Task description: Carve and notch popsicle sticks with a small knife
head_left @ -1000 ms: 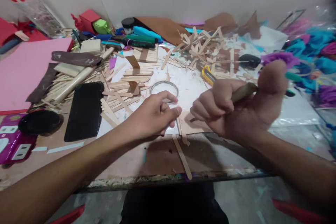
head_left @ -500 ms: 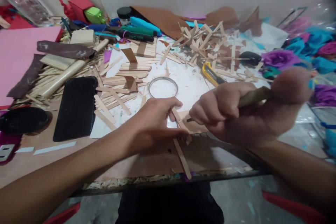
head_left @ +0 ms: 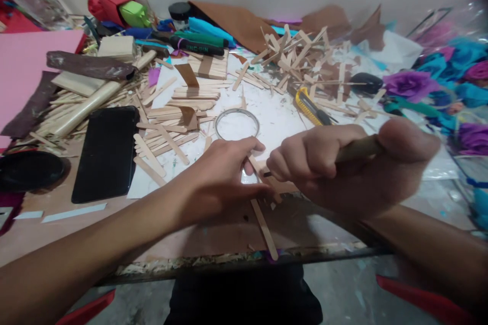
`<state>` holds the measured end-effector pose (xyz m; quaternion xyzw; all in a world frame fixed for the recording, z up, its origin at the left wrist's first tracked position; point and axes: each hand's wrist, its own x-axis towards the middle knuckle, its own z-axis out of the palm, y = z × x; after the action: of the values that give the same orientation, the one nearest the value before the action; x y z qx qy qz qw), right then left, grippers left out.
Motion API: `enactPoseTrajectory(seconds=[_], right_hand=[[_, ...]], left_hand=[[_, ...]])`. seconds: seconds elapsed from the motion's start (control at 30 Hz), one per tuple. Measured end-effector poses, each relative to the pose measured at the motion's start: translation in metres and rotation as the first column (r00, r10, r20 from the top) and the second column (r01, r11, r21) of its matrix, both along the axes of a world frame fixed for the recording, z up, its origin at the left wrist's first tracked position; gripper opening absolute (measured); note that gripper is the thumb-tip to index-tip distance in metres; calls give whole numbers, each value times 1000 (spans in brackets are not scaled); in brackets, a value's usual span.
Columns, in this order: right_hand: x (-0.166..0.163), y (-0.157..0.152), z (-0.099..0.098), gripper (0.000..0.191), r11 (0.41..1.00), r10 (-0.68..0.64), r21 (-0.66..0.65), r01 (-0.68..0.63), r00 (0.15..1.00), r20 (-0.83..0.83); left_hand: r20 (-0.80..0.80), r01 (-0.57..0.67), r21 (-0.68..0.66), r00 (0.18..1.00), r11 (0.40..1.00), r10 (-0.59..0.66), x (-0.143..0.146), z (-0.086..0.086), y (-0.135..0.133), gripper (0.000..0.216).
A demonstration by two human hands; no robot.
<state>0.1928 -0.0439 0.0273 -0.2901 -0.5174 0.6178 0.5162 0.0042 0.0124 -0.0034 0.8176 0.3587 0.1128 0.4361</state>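
Inching leftward since the earlier frame, the right hand (head_left: pixel 339 167) is gripping one olive-handled tool (head_left: pixel 360 149), its slanting long axis pointing left and near, tip at one wooden stick (head_left: pixel 256 164). That stick is running far-left to near-right on the table (head_left: pixel 213 241), beneath the left hand (head_left: pixel 232 175), thumb and fingers parting wide.

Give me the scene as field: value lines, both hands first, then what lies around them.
Left hand: thumb and fingers spread at a wooden stick
Right hand: closed around a slim tool
Ring: on white paper, beyond the left hand
Yellow cutter: beyond the right hand
Black phone: left of the ring
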Motion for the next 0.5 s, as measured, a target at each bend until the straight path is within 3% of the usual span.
enactPoseTrajectory(seconds=[0.17,0.33,0.5], right_hand=[[0,1,0,64,999,27,-23,-27,999,-41],[5,6,7,68,999,-29,-29,27,996,-88],[15,12,8,69,999,5,-51,-9,996,-87]], left_hand=[[8,12,33,1000,999,-13,-9,3,10,10],[12,-7,89,1000,996,6,-9,5,8,13],[-31,-3,188,999,982,9,-6,5,-2,25]])
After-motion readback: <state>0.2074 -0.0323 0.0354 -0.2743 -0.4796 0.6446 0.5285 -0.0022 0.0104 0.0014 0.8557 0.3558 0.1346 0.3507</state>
